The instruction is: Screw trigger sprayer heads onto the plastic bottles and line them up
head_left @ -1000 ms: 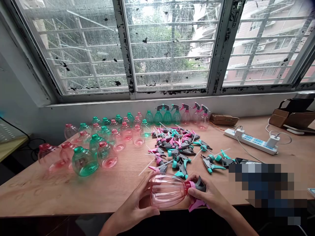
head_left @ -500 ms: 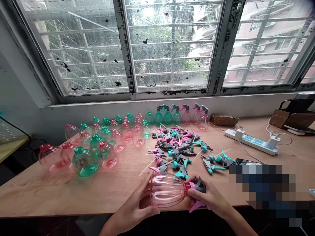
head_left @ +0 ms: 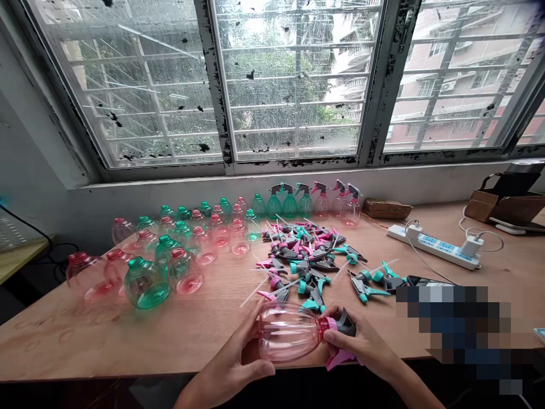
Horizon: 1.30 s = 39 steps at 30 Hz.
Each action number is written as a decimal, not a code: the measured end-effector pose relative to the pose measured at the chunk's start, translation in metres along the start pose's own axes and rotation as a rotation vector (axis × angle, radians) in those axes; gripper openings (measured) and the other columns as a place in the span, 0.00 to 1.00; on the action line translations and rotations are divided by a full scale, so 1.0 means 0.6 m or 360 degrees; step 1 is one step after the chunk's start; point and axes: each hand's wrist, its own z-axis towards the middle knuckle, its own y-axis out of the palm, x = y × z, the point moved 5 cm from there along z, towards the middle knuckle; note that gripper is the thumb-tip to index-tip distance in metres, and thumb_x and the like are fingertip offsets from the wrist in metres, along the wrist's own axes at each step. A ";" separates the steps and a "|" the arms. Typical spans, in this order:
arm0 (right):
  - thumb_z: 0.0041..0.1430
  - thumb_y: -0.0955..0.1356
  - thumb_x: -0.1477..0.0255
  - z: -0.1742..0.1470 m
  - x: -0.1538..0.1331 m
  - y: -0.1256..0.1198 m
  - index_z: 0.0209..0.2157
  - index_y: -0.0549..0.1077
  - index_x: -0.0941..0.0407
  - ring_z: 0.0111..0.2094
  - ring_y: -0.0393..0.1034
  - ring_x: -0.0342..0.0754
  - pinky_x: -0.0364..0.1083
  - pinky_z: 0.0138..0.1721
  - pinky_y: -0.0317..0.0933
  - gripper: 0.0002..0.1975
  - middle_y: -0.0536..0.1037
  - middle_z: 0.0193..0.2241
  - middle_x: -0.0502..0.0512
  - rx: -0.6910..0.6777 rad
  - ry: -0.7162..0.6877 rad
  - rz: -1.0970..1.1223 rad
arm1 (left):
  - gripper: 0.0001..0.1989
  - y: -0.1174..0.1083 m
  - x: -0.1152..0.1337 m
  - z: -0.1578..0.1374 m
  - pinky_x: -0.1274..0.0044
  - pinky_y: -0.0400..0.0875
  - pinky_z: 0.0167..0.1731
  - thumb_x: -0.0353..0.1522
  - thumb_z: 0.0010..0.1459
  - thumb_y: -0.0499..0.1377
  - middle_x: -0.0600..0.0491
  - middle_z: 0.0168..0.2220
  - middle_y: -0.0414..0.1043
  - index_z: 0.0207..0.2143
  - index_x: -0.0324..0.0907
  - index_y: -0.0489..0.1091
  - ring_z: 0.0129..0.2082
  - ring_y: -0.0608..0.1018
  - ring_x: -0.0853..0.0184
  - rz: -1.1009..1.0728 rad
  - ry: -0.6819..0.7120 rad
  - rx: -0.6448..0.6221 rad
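A clear pink spray bottle (head_left: 289, 332) lies sideways between my hands at the table's front edge. My left hand (head_left: 238, 352) cups its base end, thumb along the underside and fingers behind it. At the neck, my right hand (head_left: 355, 341) grips the pink collar of the grey-and-pink spray head (head_left: 347, 322) between thumb and fingers. The head sits on the bottle's mouth, its pink trigger (head_left: 340, 359) pointing down. Just beyond the bottle lies a heap of loose spray heads (head_left: 304, 250) in pink, teal and grey, several with thin white tubes.
Several open pink and green bottles (head_left: 147, 284) stand at the left. A row of bottles with spray heads (head_left: 321, 203) lines the wall. On the right are a brown package (head_left: 387, 208), a white power strip (head_left: 434, 247) with cables and a brown case (head_left: 504, 204).
Both hands keep the same hold on the spray bottle. The whole view has shifted very slightly; nothing else visibly differs.
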 end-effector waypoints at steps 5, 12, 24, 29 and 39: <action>0.54 0.78 0.54 0.001 -0.001 -0.001 0.38 0.73 0.56 0.24 0.70 0.47 0.44 0.27 0.59 0.23 0.78 0.23 0.48 0.0024 0.0015 0.0015 | 0.45 -0.002 -0.001 -0.001 0.58 0.51 0.73 0.38 0.65 0.66 0.56 0.78 0.42 0.74 0.66 0.41 0.75 0.55 0.52 0.0148 0.0027 0.0011; 0.55 0.78 0.55 0.001 -0.001 -0.003 0.38 0.74 0.57 0.24 0.69 0.45 0.43 0.28 0.59 0.22 0.77 0.24 0.48 0.0011 -0.0015 0.0001 | 0.50 0.001 0.006 0.001 0.56 0.49 0.73 0.41 0.61 0.69 0.53 0.78 0.42 0.75 0.61 0.40 0.76 0.51 0.49 0.0045 0.0000 0.0003; 0.55 0.78 0.55 0.003 0.006 -0.005 0.39 0.75 0.58 0.24 0.70 0.46 0.43 0.27 0.59 0.22 0.77 0.23 0.49 0.0018 -0.0020 0.0025 | 0.46 -0.004 -0.002 0.000 0.57 0.48 0.73 0.38 0.64 0.66 0.54 0.78 0.40 0.74 0.64 0.41 0.75 0.53 0.49 0.0115 0.0015 0.0010; 0.55 0.78 0.54 0.001 -0.003 -0.003 0.39 0.76 0.57 0.25 0.69 0.46 0.43 0.26 0.59 0.22 0.77 0.23 0.49 0.0016 -0.0028 -0.0005 | 0.47 0.006 0.018 0.003 0.56 0.56 0.71 0.43 0.61 0.68 0.51 0.78 0.43 0.74 0.62 0.44 0.75 0.54 0.48 -0.0087 0.0067 -0.0016; 0.54 0.79 0.54 0.004 0.000 -0.003 0.38 0.75 0.58 0.23 0.68 0.44 0.42 0.26 0.57 0.23 0.76 0.23 0.48 0.0044 -0.0013 0.0028 | 0.40 -0.002 -0.006 0.001 0.57 0.55 0.71 0.38 0.70 0.60 0.55 0.78 0.43 0.74 0.68 0.39 0.74 0.59 0.50 0.0103 0.0077 -0.0015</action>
